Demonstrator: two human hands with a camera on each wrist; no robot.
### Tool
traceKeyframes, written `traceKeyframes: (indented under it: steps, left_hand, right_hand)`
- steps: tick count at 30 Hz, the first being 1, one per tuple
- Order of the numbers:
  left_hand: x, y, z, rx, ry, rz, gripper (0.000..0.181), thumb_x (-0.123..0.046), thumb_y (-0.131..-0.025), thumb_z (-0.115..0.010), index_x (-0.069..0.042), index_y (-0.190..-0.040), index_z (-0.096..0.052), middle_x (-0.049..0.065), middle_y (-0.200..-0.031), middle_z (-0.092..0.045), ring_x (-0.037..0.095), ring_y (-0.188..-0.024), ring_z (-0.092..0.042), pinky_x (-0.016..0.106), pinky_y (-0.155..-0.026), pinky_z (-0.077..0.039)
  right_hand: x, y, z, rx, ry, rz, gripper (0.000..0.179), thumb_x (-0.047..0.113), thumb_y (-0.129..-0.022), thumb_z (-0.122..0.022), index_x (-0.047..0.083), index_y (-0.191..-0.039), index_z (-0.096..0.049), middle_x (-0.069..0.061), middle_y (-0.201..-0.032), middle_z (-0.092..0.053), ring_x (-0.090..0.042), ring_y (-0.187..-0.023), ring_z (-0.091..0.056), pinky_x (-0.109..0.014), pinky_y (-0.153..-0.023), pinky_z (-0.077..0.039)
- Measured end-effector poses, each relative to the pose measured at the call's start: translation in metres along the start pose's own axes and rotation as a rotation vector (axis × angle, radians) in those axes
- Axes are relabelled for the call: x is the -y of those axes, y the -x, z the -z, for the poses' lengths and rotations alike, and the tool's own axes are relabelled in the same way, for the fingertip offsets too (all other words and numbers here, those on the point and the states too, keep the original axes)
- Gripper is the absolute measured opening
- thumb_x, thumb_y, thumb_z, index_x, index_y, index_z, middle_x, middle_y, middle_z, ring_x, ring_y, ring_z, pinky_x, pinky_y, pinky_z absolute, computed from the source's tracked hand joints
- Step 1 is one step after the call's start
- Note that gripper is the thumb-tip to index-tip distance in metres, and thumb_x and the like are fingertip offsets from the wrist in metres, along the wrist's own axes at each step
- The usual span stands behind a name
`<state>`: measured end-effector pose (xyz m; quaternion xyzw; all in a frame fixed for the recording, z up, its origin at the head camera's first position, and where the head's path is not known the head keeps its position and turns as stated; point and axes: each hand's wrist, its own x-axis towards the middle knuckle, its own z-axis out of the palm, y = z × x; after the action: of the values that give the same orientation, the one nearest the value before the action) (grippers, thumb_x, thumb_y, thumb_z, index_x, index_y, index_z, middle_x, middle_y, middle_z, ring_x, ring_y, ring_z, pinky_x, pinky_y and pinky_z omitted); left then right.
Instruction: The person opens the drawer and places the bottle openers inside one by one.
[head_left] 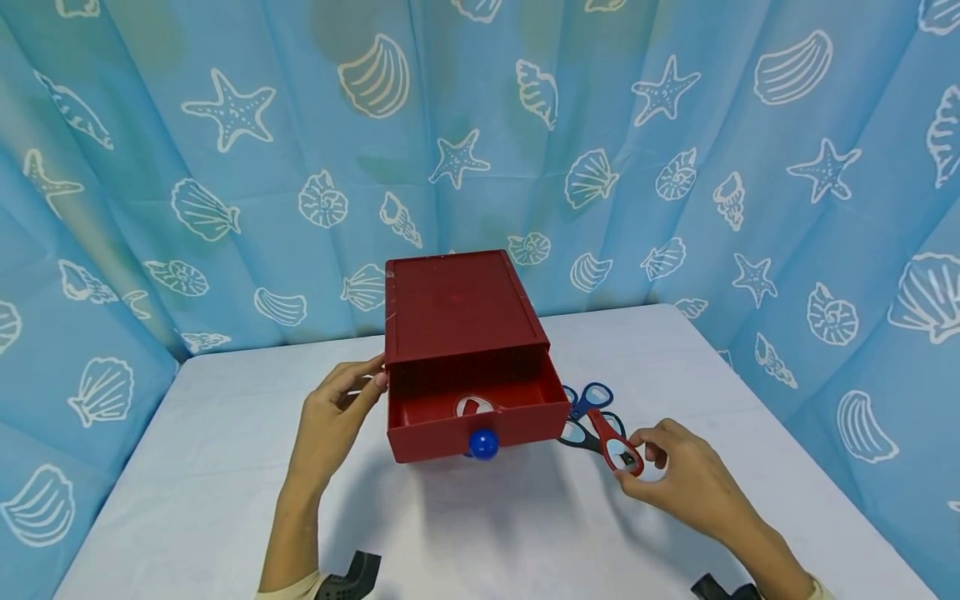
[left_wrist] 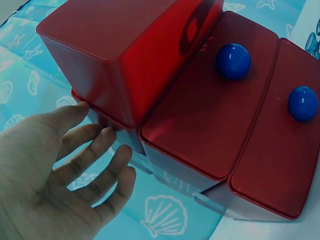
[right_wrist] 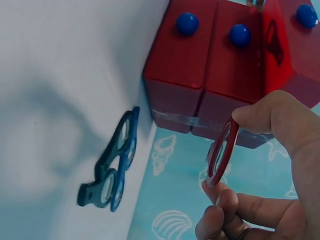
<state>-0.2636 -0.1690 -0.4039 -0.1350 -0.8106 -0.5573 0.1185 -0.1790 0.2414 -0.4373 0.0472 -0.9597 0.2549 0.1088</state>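
Note:
A red drawer cabinet [head_left: 457,304] stands on the white table with its top drawer [head_left: 442,435] pulled out. Inside the drawer lies a red thing with a pale loop [head_left: 472,406], partly hidden behind the drawer front. My left hand [head_left: 330,425] touches the cabinet's left side with its fingertips, the fingers loosely bent. Right of the cabinet, my right hand [head_left: 678,475] pinches red scissors [head_left: 622,454] by a handle loop between thumb and fingers. Close behind them lie blue scissors [head_left: 597,395] and black scissors [head_left: 573,433], overlapping one another.
Two lower drawers with blue knobs [left_wrist: 233,61] are closed under the pulled-out one. A blue curtain [head_left: 457,200] printed with white shells hangs behind and beside the white table [head_left: 225,467]. Clear tape [right_wrist: 172,117] runs along the cabinet's side.

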Motion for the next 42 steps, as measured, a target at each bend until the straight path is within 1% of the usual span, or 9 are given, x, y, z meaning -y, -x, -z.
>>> traceKeyframes:
  steps: [4, 11, 18, 25, 29, 42]
  left_hand:
    - [0.000, 0.000, 0.000, -0.001, 0.000, 0.005, 0.040, -0.040, -0.098, -0.063, -0.026, -0.136, -0.064, -0.003, -0.127, -0.061, 0.015, -0.111, -0.061, 0.019, -0.088, -0.052]
    - [0.000, 0.000, 0.000, 0.000, 0.000, 0.006, 0.040, -0.040, -0.098, -0.063, -0.026, -0.136, -0.064, -0.003, -0.127, -0.062, 0.015, -0.111, -0.061, 0.019, -0.087, -0.052]
    - [0.000, -0.001, 0.001, -0.002, 0.000, 0.001, 0.039, -0.039, -0.099, -0.063, -0.026, -0.136, -0.064, -0.004, -0.126, -0.062, 0.015, -0.111, -0.061, 0.018, -0.088, -0.051]
    - [0.000, 0.000, 0.001, 0.003, -0.002, 0.007, 0.039, -0.040, -0.098, -0.063, -0.027, -0.135, -0.064, -0.004, -0.126, -0.062, 0.015, -0.111, -0.061, 0.019, -0.088, -0.052]
    - [0.001, 0.000, 0.001, 0.000, -0.007, 0.005, 0.039, -0.040, -0.099, -0.063, -0.026, -0.135, -0.064, -0.005, -0.126, -0.062, 0.015, -0.111, -0.061, 0.019, -0.087, -0.052]
    - [0.001, 0.000, 0.001, 0.004, -0.005, 0.003, 0.039, -0.040, -0.099, -0.063, -0.026, -0.135, -0.064, -0.004, -0.127, -0.062, 0.015, -0.110, -0.062, 0.020, -0.087, -0.052]
  right_hand:
    - [0.002, -0.001, 0.006, -0.009, 0.002, 0.018, 0.032, 0.025, -0.072, -0.088, 0.011, -0.096, -0.072, 0.004, -0.080, -0.047, -0.015, -0.075, -0.048, -0.025, -0.052, -0.040]
    - [0.004, -0.002, 0.017, -0.050, -0.002, 0.043, 0.030, 0.025, -0.072, -0.089, 0.015, -0.093, -0.071, 0.005, -0.079, -0.047, -0.013, -0.073, -0.048, -0.024, -0.052, -0.038]
    - [0.007, -0.002, 0.028, -0.081, -0.010, 0.096, 0.029, 0.024, -0.072, -0.089, 0.017, -0.092, -0.070, 0.007, -0.078, -0.048, -0.011, -0.073, -0.048, -0.024, -0.053, -0.038]
    - [0.011, -0.004, 0.038, -0.079, -0.026, 0.117, 0.030, 0.022, -0.072, -0.090, 0.018, -0.094, -0.071, 0.008, -0.080, -0.049, -0.012, -0.078, -0.049, -0.024, -0.058, -0.042]
    - [0.014, -0.005, 0.043, -0.101, -0.035, 0.152, 0.030, 0.021, -0.071, -0.091, 0.018, -0.094, -0.071, 0.008, -0.080, -0.049, -0.012, -0.077, -0.049, -0.024, -0.059, -0.043]
    - [0.021, -0.007, 0.056, -0.110, -0.034, 0.193, 0.028, 0.017, -0.072, -0.089, 0.018, -0.094, -0.071, 0.009, -0.081, -0.049, -0.010, -0.078, -0.049, -0.023, -0.060, -0.043]
